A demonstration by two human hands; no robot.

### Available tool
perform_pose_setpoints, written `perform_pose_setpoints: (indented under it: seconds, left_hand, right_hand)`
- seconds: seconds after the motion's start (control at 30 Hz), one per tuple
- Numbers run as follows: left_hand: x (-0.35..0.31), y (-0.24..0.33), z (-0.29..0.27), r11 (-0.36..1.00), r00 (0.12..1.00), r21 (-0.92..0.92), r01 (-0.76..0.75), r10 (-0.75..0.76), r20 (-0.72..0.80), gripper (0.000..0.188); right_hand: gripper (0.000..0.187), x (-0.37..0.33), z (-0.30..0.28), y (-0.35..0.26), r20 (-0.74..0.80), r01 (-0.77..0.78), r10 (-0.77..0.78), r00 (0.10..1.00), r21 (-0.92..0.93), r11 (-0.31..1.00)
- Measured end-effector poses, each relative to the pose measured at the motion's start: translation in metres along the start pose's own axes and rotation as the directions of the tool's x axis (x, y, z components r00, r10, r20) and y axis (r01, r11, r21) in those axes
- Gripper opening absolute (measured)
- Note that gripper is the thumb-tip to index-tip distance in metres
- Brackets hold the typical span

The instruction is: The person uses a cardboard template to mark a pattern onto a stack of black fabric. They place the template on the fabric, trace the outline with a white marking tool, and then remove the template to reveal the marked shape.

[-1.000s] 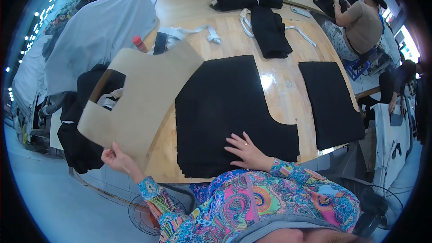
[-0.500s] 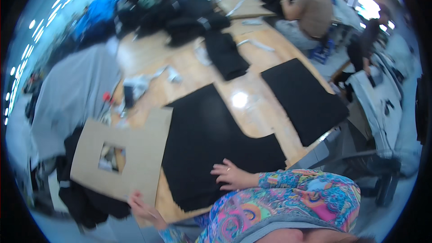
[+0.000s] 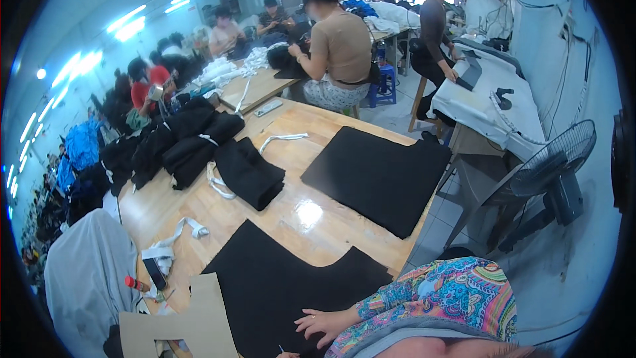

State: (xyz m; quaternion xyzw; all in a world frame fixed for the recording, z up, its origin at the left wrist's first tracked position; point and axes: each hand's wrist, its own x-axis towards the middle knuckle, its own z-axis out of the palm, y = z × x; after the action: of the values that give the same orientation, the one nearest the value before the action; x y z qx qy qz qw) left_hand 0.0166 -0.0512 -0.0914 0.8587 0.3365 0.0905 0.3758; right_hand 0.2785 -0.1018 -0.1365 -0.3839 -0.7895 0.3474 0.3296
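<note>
The cloth (image 3: 271, 278), at six o'clock on the bench (image 3: 285, 232), is best kept flat under light pressure from the spread right hand (image 3: 326, 324); the grip of the left hand (image 3: 288, 355) cannot be told.

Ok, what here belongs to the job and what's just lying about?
Apparently in use:
black fabric under the right hand
tan card
thin pen-like thing at the left hand

Seemingly lying about:
red-capped container
white strap
fan
</note>
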Motion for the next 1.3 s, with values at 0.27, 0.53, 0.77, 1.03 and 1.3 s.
perform_pose_setpoints:
  seconds: [0.27,0.53,0.77,1.03,1.3]
  left_hand:
    - [0.021,0.038,-0.031,0.952,0.978,-0.232,0.199,-0.207,-0.009,0.010]
    - [0.027,0.039,-0.027,0.987,0.996,0.139,-0.083,0.076,0.050,0.008]
    - [0.051,0.016,-0.069,0.977,0.972,0.155,-0.146,0.171,-0.161,0.023]
    - [0.078,0.105,-0.136,0.970,0.971,-0.068,0.235,-0.231,0.069,0.029]
    - [0.128,0.206,-0.169,0.838,0.838,-0.102,-0.537,0.516,-0.176,0.036]
  right_hand:
    - [0.035,0.005,0.011,0.019,-0.081,-0.038,0.049,0.996,0.138,0.990]
    - [0.028,-0.001,-0.077,-0.027,-0.379,-0.180,0.036,0.925,-0.352,0.919]
    - [0.024,-0.029,-0.102,-0.016,-0.253,-0.284,0.185,0.950,-0.443,0.851]
    - [0.036,-0.068,-0.246,-0.119,-0.683,-0.170,-0.303,0.664,-0.533,0.829]
    - [0.028,-0.147,-0.331,-0.217,-0.688,-0.461,-0.575,0.443,-0.725,0.512]
